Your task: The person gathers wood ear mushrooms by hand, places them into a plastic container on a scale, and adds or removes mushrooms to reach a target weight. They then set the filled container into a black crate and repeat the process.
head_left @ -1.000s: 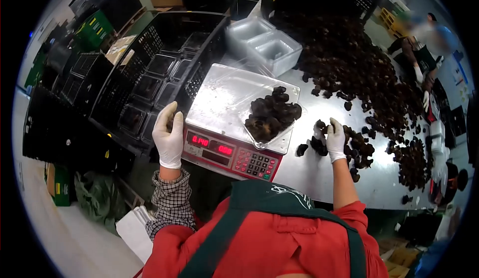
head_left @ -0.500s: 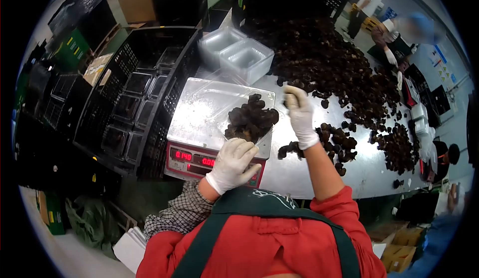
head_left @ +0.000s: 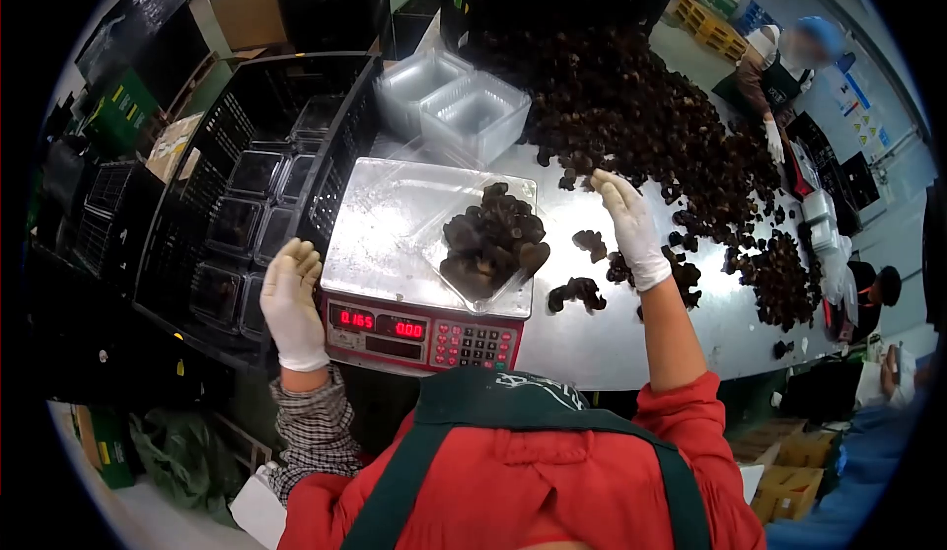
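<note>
Flanking scale point(head_left: 380, 224), gloved hands point(head_left: 293, 305) point(head_left: 632, 229), dark fungus point(head_left: 491, 234) atop

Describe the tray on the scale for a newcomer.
On the metal table, find the red-fronted scale with lit digits. The clear tray sits toward its plate's right side. Unlike the stacked trays beyond, it holds dark, ruffled pieces.

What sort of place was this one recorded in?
Probably a food packing room: a red-fronted digital scale on a metal table bears a tray of dark, fungus-like pieces, more lie heaped beyond, and clear lidded boxes sit in a black crate.
</note>
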### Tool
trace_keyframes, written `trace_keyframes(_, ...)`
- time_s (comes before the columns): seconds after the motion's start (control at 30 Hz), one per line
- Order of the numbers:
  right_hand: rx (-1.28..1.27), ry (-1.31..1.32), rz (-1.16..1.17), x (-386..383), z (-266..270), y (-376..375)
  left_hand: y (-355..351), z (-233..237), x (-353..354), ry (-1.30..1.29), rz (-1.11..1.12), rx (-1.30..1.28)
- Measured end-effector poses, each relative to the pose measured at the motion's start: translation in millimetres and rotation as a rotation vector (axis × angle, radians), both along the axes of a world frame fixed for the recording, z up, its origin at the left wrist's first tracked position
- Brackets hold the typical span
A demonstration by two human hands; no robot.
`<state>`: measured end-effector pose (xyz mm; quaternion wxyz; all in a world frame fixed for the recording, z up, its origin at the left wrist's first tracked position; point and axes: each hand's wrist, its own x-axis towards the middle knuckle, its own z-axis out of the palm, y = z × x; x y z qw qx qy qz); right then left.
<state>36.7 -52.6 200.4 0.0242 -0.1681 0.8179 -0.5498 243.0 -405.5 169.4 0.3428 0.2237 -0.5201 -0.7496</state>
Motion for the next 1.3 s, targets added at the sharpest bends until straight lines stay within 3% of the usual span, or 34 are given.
trace_keyframes(0.07, 0.071, -0.072, -0.014, 10, -6, 14, -21, -14, 3, 0.085, -0.062, 0.241)
trace_keyframes(0.13, 0.107, -0.152, 0.027, 17, -30, 27, -29, -18, 2, 0.155, -0.103, 0.325)
trace_keyframes(0.3, 0.349, -0.030, 0.146, 32, -73, 48, -25, -3, -1, 0.129, -0.033, 0.211)
trace_keyframes(0.33, 0.280, -0.190, 0.090, 36, -79, 50, -26, -3, -1, 0.125, -0.027, 0.196)
trace_keyframes(0.37, 0.308, -0.162, 0.095, 39, -84, 52, -26, -2, 0, 0.120, -0.020, 0.185)
trace_keyframes(0.4, 0.336, -0.135, 0.097, 42, -85, 51, -25, -2, 0, 0.114, -0.015, 0.173)
trace_keyframes(0.47, 0.224, -0.352, 0.054, 48, -86, 49, -23, -3, 0, 0.100, -0.015, 0.165)
trace_keyframes(0.73, 0.432, -0.213, 0.046, 51, -77, 49, -27, -20, 2, 0.120, -0.094, 0.225)
trace_keyframes(0.87, 0.215, -0.249, 0.100, 54, -62, 33, -21, -16, -2, 0.060, -0.088, 0.196)
trace_keyframes(0.9, 0.177, -0.378, 0.077, 55, -53, 27, -19, -16, -4, 0.053, -0.090, 0.197)
trace_keyframes(1.03, 0.123, 0.084, 0.121, 59, -46, 4, -13, -19, -6, 0.026, -0.120, 0.205)
trace_keyframes(1.17, 0.322, 0.243, 0.221, 59, -20, -24, -5, -23, -10, 0.025, -0.146, 0.217)
trace_keyframes(1.27, 0.323, 0.366, 0.302, 52, -23, -25, 0, -20, -12, 0.015, -0.139, 0.202)
trace_keyframes(1.3, 0.308, 0.255, 0.266, 54, -16, -26, 0, -20, -11, 0.005, -0.133, 0.200)
